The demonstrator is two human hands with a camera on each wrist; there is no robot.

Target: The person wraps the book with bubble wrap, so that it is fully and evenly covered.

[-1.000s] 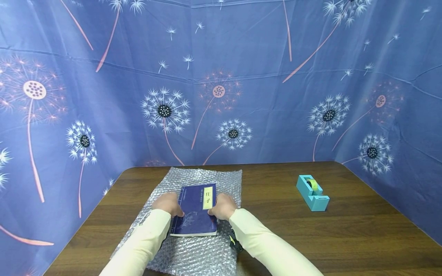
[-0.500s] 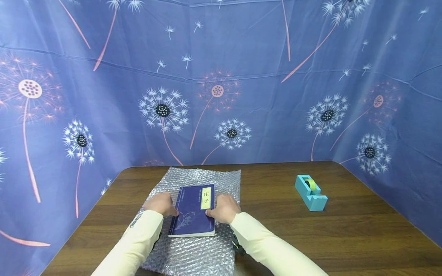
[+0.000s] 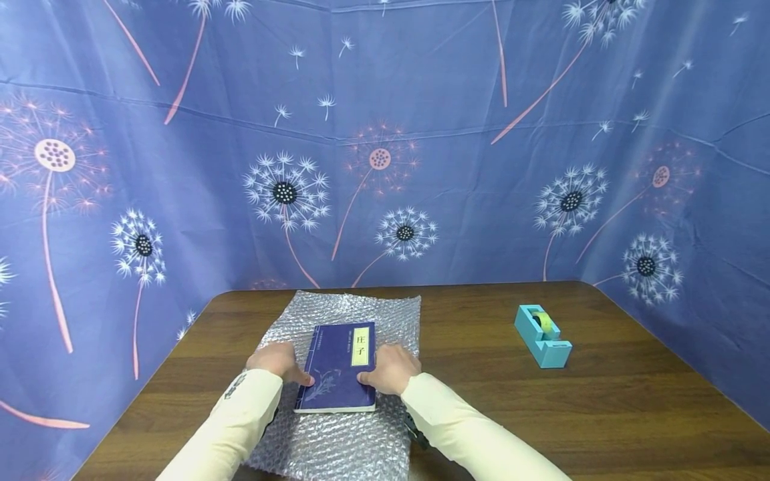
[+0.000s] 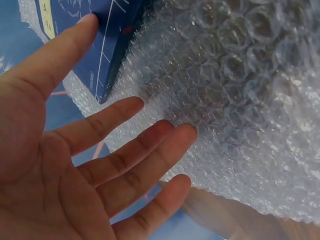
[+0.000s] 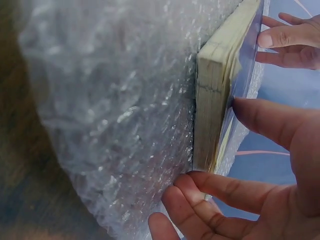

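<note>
A dark blue book [image 3: 333, 361] with a pale yellow title label lies flat on a sheet of bubble wrap [image 3: 337, 447]. My left hand [image 3: 277, 361] is at its left side, thumb tip on the cover near the spine. In the left wrist view the other fingers are spread and extended over the bubble wrap, away from the book [image 4: 95, 55]. My right hand [image 3: 394, 371] is on the opposite side, its thumb touching the cover's edge. The right wrist view shows the book's cream page edges [image 5: 207, 115], with the right fingertips low by its corner and over the wrap.
A turquoise tape dispenser [image 3: 555, 357] with a yellow-green roll stands on the right of the brown wooden table [image 3: 481, 394]. Behind the table hangs a blue cloth [image 3: 469, 200] printed with dandelions.
Both hands have eased slightly outward from the book's sides and a little nearer to me. The book and bubble wrap stay in place.
</note>
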